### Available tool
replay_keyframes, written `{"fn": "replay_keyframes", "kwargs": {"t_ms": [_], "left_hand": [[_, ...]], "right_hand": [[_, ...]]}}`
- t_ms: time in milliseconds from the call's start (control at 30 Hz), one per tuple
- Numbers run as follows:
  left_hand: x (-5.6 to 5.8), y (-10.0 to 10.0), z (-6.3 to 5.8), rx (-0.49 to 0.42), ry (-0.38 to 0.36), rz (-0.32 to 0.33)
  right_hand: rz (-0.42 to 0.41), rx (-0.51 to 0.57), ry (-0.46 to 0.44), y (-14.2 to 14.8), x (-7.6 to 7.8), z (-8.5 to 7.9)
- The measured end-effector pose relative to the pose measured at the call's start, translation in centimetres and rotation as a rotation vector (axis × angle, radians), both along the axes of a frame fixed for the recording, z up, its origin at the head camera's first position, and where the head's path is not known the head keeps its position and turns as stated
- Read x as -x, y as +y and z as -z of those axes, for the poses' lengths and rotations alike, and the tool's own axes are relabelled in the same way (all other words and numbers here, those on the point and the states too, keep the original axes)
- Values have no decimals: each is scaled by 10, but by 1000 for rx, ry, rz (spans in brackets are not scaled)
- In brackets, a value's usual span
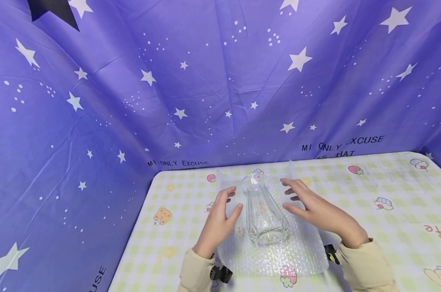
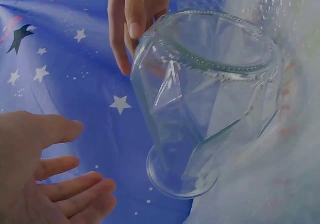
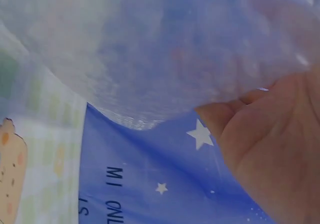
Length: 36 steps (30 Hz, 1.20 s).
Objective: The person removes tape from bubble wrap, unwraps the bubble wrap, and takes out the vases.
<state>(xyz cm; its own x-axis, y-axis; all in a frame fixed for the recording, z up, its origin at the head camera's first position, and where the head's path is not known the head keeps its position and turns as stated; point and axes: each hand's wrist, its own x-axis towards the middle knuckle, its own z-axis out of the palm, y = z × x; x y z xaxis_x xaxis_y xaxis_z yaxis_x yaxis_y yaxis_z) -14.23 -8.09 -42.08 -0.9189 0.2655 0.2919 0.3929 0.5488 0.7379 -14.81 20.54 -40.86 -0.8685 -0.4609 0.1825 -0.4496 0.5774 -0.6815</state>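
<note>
A clear glass vase point(image 1: 266, 211) with faceted sides is on a sheet of bubble wrap point(image 1: 297, 259). In the head view its narrower mouth points to the far side and its wide, thick base to the near side. My left hand point(image 1: 220, 219) is spread just left of the vase, apart from it. On the other side my right hand point(image 1: 315, 207) hovers with loosely bent fingers, holding nothing. The left wrist view shows the vase point(image 2: 210, 83) close up, beyond my left hand point(image 2: 65, 179). In the right wrist view, blurred bubble wrap point(image 3: 145, 58) covers the top, above my right hand point(image 3: 270, 139).
A checked cloth point(image 1: 352, 182) printed with small cartoon treats covers the table. Behind and to the left hangs a blue curtain point(image 1: 206, 81) with white stars. Black wrist cameras point(image 1: 221, 274) sit at both cuffs.
</note>
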Motion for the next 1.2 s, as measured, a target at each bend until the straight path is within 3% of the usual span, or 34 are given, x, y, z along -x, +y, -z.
{"fn": "replay_keyframes", "kwargs": {"t_ms": [300, 700, 1200], "left_hand": [[6, 8, 15, -54, -112, 79], [14, 15, 35, -100, -278, 114], [18, 21, 46, -111, -321, 118]], "right_hand": [[10, 18, -76, -8, 5, 12], [49, -23, -189, -18, 12, 27], [58, -10, -266, -23, 14, 35]]}}
